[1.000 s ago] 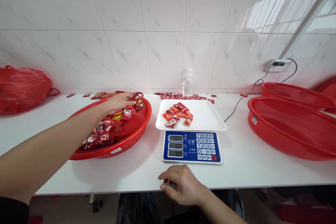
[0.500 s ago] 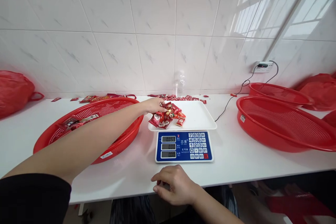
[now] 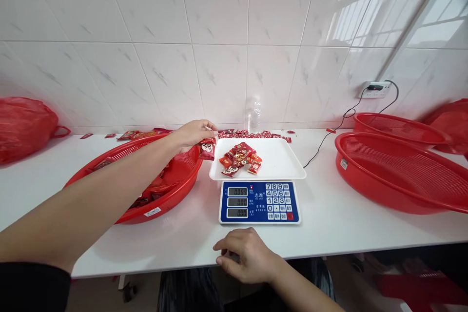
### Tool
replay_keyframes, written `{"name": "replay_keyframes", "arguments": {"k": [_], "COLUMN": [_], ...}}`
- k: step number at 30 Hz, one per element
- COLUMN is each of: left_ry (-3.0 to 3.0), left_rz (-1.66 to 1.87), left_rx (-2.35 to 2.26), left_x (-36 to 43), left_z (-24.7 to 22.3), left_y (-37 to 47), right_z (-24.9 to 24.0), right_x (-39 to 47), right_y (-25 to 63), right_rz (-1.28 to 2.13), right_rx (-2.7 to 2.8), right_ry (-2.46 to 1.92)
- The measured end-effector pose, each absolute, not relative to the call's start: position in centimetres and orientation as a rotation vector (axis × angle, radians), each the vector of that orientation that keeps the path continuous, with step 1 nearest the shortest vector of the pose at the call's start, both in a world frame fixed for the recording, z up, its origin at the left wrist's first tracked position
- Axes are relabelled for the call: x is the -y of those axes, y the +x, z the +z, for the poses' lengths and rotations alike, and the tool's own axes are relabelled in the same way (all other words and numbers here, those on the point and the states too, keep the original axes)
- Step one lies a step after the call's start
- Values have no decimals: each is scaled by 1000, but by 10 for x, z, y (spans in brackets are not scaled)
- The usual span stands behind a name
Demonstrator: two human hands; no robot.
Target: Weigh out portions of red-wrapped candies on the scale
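My left hand (image 3: 197, 135) is closed on a small red snack packet (image 3: 207, 149), which hangs just left of the white weighing tray. A small heap of red candy packets (image 3: 241, 156) lies on the left half of that tray (image 3: 281, 161). Below it, the blue scale panel (image 3: 259, 202) shows lit digits and a keypad. My right hand (image 3: 246, 256) hovers by the table's front edge, loosely curled, with a gap between thumb and forefinger and nothing held. Under my left forearm is a red perforated basket (image 3: 186, 180) with more packets inside, partly hidden by the arm.
Two red baskets (image 3: 387, 180) stand on the right, one behind the other. A cable (image 3: 321, 144) runs from the wall socket (image 3: 376, 89) to the scale. Loose packets (image 3: 252, 134) and a clear bottle (image 3: 254, 117) are along the wall. A red bag (image 3: 25, 129) sits far left.
My left hand has moved left and up from the heap on the tray, with a packet held in it. The right hand stays in place. The view has shifted slightly.
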State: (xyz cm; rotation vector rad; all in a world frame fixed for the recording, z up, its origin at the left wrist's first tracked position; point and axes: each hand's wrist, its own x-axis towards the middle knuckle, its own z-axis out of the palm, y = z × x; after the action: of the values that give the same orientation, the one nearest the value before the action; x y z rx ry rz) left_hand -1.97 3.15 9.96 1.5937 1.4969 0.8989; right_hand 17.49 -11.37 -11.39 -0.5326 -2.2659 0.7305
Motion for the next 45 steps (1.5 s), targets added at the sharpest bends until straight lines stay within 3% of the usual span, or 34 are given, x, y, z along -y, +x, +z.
{"name": "replay_keyframes", "arguments": {"k": [6, 10, 13, 18, 24, 35, 40, 45], "left_ry": [1722, 1783, 1743, 1662, 1452, 1269, 1242, 1479], "left_rz": [1188, 1179, 1215, 1289, 1088, 1175, 1272, 877], "left_rx": [-1228, -1286, -1336, -1261, -1100, -1077, -1088, -1130], "left_x": [57, 111, 131, 141, 147, 148, 146, 151], "left_z": [63, 15, -16, -41, -54, -68, -60, -47], "left_y": [-3, 12, 18, 18, 20, 21, 17, 20], "right_z": [-108, -96, -91, -89, -82, -81, -79, -72], "right_x": [113, 120, 126, 129, 131, 132, 129, 127], "right_y": [179, 179, 177, 172, 171, 165, 177, 189], "right_rz": [1102, 1420, 1472, 1463, 1344, 1437, 1157, 853], "right_rx": [1936, 1681, 1656, 1583, 1583, 1561, 1575, 1752], "right_ry": [-544, -472, -559, -696, -721, -723, -886, -843]}}
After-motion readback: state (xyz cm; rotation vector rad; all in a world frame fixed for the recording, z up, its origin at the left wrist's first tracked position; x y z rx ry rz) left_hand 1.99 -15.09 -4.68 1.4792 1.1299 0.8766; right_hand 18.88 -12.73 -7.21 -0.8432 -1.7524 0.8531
